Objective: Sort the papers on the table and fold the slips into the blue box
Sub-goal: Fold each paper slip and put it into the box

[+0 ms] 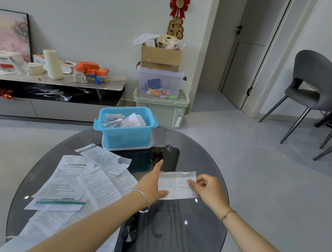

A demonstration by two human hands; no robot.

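Note:
A white printed slip (176,184) lies on the round dark glass table (207,162), between my hands. My left hand (151,184) rests on its left edge with straight fingers and the thumb pressing the near corner. My right hand (206,189) pinches the slip's right edge with curled fingers. The blue box (125,131) stands at the table's far side on its clear lid, holding several folded slips (126,120). A heap of larger printed papers (74,182) covers the left of the table.
Behind the table stand a green bin (162,110), a clear bin of toys (160,82) and a cardboard box (160,56). A low cluttered sideboard (56,80) runs along the left wall. A grey chair (317,89) stands at the right.

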